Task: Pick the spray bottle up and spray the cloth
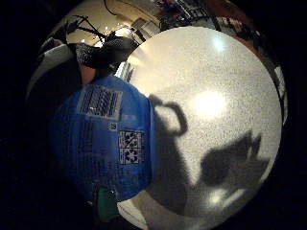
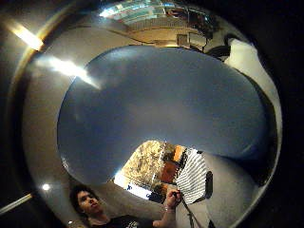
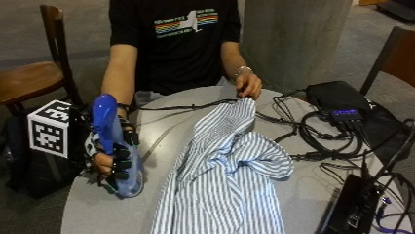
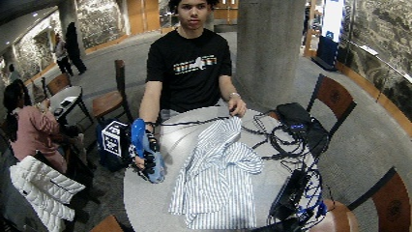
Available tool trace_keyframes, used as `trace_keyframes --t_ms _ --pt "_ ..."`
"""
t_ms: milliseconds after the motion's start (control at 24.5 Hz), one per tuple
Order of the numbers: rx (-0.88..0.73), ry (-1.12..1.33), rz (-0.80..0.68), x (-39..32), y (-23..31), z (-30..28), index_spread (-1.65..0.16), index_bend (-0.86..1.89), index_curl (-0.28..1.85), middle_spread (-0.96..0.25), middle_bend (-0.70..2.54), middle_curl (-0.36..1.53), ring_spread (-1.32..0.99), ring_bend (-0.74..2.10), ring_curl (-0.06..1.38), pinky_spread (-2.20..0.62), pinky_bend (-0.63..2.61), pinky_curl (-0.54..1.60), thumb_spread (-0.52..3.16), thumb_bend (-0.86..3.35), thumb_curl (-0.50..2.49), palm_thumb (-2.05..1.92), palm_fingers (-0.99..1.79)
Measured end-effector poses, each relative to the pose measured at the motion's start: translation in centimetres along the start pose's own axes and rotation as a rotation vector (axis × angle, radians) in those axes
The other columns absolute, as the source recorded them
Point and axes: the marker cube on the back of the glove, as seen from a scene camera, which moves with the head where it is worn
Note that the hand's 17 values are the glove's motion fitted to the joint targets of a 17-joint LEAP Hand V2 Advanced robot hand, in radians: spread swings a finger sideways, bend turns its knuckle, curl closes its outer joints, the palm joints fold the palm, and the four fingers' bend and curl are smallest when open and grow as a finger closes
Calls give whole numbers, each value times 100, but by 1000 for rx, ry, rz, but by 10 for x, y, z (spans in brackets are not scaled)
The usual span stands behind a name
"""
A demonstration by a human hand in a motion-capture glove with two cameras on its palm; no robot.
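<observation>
A blue spray bottle [image 3: 107,126] stands upright near the round table's left edge, its base [image 3: 129,187] at or just above the tabletop. My gloved right hand [image 3: 117,158] grips it around the middle, fingers curled round the body. The bottle's labelled side [image 1: 103,139] fills much of the little finger side palm view, and its smooth blue body [image 2: 161,104] fills the thumb side view. A blue-and-white striped cloth [image 3: 227,175] lies crumpled across the table's middle. The person's bare left hand [image 3: 248,85] pinches its far end and lifts it; the cloth [image 2: 192,175] also shows small in the thumb side view.
Black cables [image 3: 311,131] and a black box [image 3: 337,100] lie on the table's [image 3: 97,214] right side, with another black device [image 3: 353,209] at the front right. Wooden chairs [image 3: 32,78] stand to the left and right. A concrete pillar [image 3: 292,39] rises behind.
</observation>
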Motion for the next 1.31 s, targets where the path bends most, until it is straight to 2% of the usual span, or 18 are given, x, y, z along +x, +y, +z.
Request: trace_keyframes --t_ms 204,490,898,1306 --pt "-36 0 5 -6 2 -3 -19 29 45 -5 33 48 -6 30 38 24 29 27 63 -1 55 105 114" --pt "-217 -16 25 -41 22 -2 -18 26 47 -5 32 49 -5 30 39 25 31 29 58 -3 58 104 117" --pt "-455 0 155 -89 43 18 -17 23 50 -4 32 50 -3 33 40 25 31 30 61 -4 60 96 119" --pt "-629 51 305 -101 61 30 -17 21 52 -3 34 51 -2 33 40 25 31 31 69 -4 60 92 120"
